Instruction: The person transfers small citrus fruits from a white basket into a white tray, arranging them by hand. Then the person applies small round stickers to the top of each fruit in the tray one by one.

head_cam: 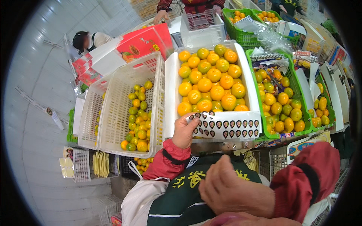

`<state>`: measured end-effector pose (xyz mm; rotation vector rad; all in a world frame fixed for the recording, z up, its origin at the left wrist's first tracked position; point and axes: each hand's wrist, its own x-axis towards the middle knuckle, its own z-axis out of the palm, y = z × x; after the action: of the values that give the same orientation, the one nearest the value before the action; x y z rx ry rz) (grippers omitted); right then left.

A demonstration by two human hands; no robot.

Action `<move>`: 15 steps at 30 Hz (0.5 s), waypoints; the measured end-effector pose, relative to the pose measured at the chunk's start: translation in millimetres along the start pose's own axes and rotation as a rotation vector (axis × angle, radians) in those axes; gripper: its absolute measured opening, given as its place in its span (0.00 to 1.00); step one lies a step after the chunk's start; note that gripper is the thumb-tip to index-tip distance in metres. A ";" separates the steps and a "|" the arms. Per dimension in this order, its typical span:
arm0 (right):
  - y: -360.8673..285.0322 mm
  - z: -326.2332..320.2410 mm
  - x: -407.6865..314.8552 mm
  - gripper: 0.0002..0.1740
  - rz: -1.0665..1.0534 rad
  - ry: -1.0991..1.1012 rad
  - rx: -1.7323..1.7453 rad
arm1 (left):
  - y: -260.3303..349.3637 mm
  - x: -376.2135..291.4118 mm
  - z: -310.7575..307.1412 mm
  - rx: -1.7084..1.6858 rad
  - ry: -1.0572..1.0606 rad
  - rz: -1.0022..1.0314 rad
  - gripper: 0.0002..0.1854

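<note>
My left hand (pixel 184 130) pinches the left end of a white sheet of small dark teardrop-shaped stickers (pixel 217 131), with gaps in its rows. The sheet lies across the near end of a white box (pixel 255 99) filled with orange and green-tinged mandarins (pixel 214 75). Closer to me, my right hand (pixel 226 186) is raised before the dark green apron (pixel 178 203), its fingers together and slightly bent. The palm side is turned from view, so I cannot tell whether anything is between those fingers.
Left of the box, a white plastic crate (pixel 127 113) contains smaller mandarins. A green crate (pixel 304 113) with more fruit stands to its right. Beyond lie a red printed carton (pixel 147 42) and a clear plastic bin (pixel 202 28). One person (pixel 94 41) is at far left; another's hand (pixel 161 16) shows at the top.
</note>
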<state>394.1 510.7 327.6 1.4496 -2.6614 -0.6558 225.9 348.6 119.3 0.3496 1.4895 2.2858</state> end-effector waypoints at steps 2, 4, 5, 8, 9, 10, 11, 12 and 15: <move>-0.8 -1.7 -3.9 0.21 0.034 0.011 0.003 | 1.2 0.3 0.9 0.005 0.013 0.000 0.10; 3.5 -3.3 -12.0 0.18 0.090 0.100 -0.015 | 2.5 0.4 1.7 -0.011 0.013 -0.003 0.10; 6.4 -4.1 -16.1 0.17 0.124 0.142 -0.023 | 3.3 0.9 1.6 -0.019 0.005 0.008 0.10; 11.1 -7.1 -22.5 0.14 0.193 0.116 0.023 | 3.2 0.1 0.8 0.001 0.035 0.005 0.09; 11.3 -7.5 -23.0 0.13 0.240 0.129 0.027 | 2.8 -0.2 0.2 -0.003 0.030 0.002 0.09; 11.4 -8.2 -23.6 0.13 0.295 0.128 0.004 | 2.7 -0.8 -0.9 -0.025 0.020 0.005 0.09; 10.8 -8.7 -24.0 0.13 0.334 0.154 0.036 | 2.2 -1.5 -1.8 0.002 0.040 0.007 0.09; 10.0 -9.4 -23.8 0.13 0.385 0.169 0.038 | 1.4 -1.1 -3.2 0.006 0.047 0.012 0.09; 8.1 -12.8 -24.9 0.15 0.434 0.092 0.060 | -2.0 -0.2 -6.7 0.009 0.008 -0.010 0.12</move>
<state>404.7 530.3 346.3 0.8361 -2.8015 -0.4609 223.8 343.7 114.7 0.3353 1.5018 2.2758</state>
